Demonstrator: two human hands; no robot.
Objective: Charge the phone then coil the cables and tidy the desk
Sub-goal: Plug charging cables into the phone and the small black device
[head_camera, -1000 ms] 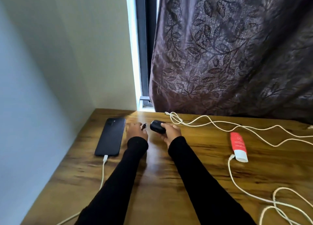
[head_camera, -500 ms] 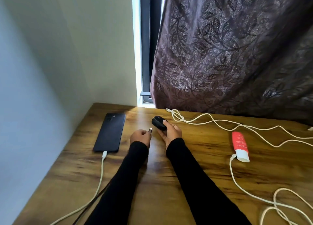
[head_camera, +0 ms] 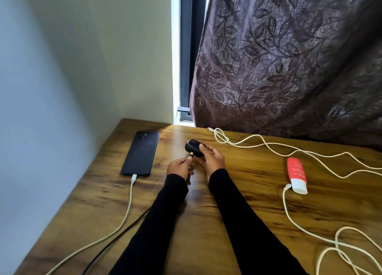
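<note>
A black phone [head_camera: 141,152] lies face down at the desk's far left, with a white cable [head_camera: 126,214] plugged into its near end. My right hand [head_camera: 213,158] holds a small black rounded case [head_camera: 191,147] just above the desk. My left hand [head_camera: 179,167] pinches a dark cable plug [head_camera: 191,155], its tip right at the case's near side. That plug's dark cable [head_camera: 115,237] runs back under my left sleeve. Loose white cables [head_camera: 268,145] sprawl across the right half of the desk.
A red and white tube [head_camera: 296,173] lies on the right of the wooden desk [head_camera: 237,194]. More white cable loops [head_camera: 341,247] sit at the near right. A wall bounds the desk's left side, and a brown leaf-patterned curtain [head_camera: 289,63] hangs behind.
My left hand drew back from beside the phone, then brought the plug up to the case. My right hand kept hold of the case and shifted little.
</note>
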